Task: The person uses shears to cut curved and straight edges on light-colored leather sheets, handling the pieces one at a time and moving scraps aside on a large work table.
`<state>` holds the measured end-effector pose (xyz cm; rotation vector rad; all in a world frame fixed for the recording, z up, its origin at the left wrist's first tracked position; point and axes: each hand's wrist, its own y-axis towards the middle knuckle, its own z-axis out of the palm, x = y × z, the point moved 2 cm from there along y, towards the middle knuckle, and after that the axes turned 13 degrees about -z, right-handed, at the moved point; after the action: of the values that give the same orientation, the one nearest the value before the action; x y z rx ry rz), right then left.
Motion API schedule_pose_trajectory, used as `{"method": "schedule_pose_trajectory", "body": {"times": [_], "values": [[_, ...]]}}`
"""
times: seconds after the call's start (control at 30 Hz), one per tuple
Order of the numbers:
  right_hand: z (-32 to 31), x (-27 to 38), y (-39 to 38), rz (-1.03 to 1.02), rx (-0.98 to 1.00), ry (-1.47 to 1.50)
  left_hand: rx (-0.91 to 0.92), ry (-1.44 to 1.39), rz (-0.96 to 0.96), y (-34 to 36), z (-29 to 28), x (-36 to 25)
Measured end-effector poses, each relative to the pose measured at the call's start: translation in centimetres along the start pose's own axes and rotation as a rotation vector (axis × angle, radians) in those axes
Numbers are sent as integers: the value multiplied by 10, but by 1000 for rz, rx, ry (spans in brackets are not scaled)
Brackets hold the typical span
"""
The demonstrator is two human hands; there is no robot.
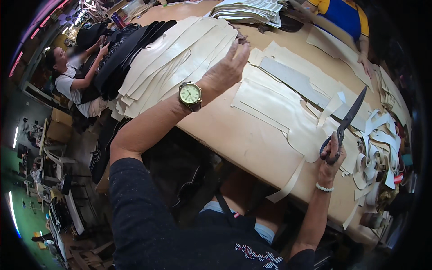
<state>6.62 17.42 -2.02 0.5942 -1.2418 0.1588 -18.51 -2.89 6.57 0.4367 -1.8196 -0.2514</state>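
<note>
My left hand (229, 65), with a watch on its wrist, is raised at the right edge of a large stack of cream cut sheets (166, 58), fingers extended and holding nothing. My right hand (330, 157) grips dark scissors (348, 114) by the handles, blades pointing away from me. Beneath them lie flat cream pieces (274, 110) and a long grey piece (283, 74). A tangle of cream offcut strips (378, 139) lies at the right, and a loose strip (285, 189) hangs over the table's front edge.
The wide table (216, 137) carries black piles (121, 58) at the left and stacked sheets (252, 9) at the back. A person (76, 85) works at the left, another (342, 18) reaches onto the table at the back right. Chairs (56, 162) stand on the left.
</note>
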Motion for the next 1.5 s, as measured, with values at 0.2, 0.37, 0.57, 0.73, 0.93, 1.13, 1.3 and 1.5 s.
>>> {"method": "schedule_pose_trajectory", "body": {"times": [0.2, 0.37, 0.57, 0.73, 0.93, 1.13, 1.3, 1.5], "values": [[0, 0, 0, 14, -8, 65, -52, 69, 91, 14, -23, -10], [1, 4, -2, -8, -14, 67, -45, 17, 95, 24, -28, -18], [-2, 5, 2, -19, -30, 86, 344, -697, 87, 45, -6, -38], [-9, 6, 5, -8, -98, 95, 541, -1284, 78, 56, 5, -82], [-15, 7, 9, -14, -160, 83, 483, -1460, -86, 47, -1, -88], [-16, 13, 8, 21, -203, 96, 701, -1532, 3, 79, 22, -26], [-15, 8, 7, 7, -212, 81, 233, -1071, -258, 85, 25, 10], [-12, 12, 5, -37, -184, 28, 804, -1425, -298, 69, -45, -109]]}}
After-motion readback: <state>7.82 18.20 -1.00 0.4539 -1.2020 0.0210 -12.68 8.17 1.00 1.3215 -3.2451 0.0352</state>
